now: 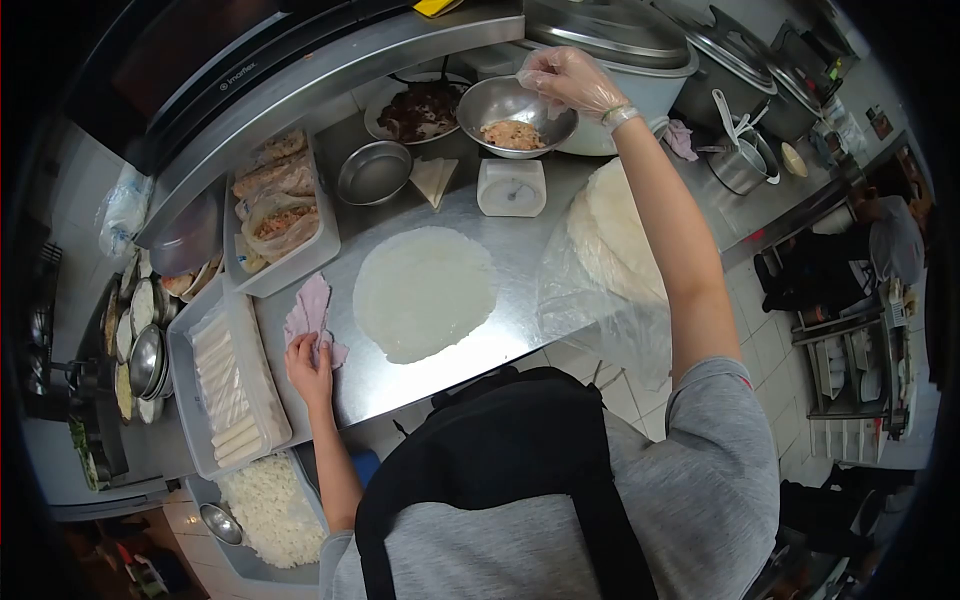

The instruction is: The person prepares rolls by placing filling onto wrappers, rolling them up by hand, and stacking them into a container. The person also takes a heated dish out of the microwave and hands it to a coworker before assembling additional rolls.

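Observation:
My left hand [310,368] is at the front of the steel counter, its fingers bent over the lower end of a crumpled pink cloth [309,308]. In a clear plastic glove, my right hand [572,80] is over the right rim of a steel bowl [480,100], fingers drawn together; what is in them, if anything, is hidden. Orange-pink minced filling [512,135] lies inside the bowl, which rests on a white dial scale [512,188]. One round pale wrapper sheet [425,292] is spread flat on the counter between my hands.
A stack of wrappers [610,230] in clear plastic stands right. To the left are a tub of bagged filling [331,235], a tray of white rolls [180,345] and a bin of shredded white food [275,510]. An empty round pan [374,172] and folded wrapper [434,180] lie behind.

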{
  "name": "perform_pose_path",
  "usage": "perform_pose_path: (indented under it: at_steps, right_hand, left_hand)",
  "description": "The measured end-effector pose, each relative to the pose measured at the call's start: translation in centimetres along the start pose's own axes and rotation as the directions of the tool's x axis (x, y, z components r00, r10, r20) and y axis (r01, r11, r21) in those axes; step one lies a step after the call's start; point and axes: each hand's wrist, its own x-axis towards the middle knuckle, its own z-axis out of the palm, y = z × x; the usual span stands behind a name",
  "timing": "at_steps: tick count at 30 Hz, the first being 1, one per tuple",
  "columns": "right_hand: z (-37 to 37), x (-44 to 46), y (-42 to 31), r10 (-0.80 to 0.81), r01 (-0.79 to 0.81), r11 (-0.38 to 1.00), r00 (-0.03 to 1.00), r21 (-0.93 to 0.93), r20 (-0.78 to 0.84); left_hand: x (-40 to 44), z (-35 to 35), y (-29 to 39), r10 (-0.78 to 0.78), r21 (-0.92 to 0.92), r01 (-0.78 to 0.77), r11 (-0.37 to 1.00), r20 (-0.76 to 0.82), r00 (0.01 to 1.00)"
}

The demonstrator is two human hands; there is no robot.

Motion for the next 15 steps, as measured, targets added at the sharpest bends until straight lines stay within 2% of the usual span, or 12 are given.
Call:
perform_pose_path:
  at_steps: [4, 6, 10, 13, 15]
  right_hand:
    - [-0.6, -0.3, -0.3, -0.023, 0.022, 0.999, 0.999, 0.042, 0.038]
    - [-0.9, -0.2, -0.2, -0.029, 0.029, 1.000, 0.990, -0.004, 0.141]
    - [-0.6, -0.3, -0.2, -0.035, 0.043, 0.998, 0.991, -0.054, 0.129]
    - [-0.4, 0.1, 0.2, -0.021, 0.028, 0.999, 0.986, -0.044, 0.166]
    - [0.0, 0.5, 0.9, 0.004, 0.024, 0.993, 0.973, -0.118, 0.232]
  left_hand:
    - [-0.1, 0.1, 0.0, -0.008, -0.004, 0.008, 1.000, -0.004, 1.000]
    - [-0.1, 0.0, 0.1, -0.011, 0.000, 0.011, 1.000, -0.006, 1.000]
    - [-0.1, -0.1, 0.3, -0.014, -0.009, 0.014, 1.000, 0.006, 1.000]
    - [0.0, -0.2, 0.5, -0.018, -0.007, 0.018, 1.000, 0.007, 1.000]
    - [0.0, -0.2, 0.5, -0.017, -0.004, 0.017, 1.000, 0.002, 1.000]
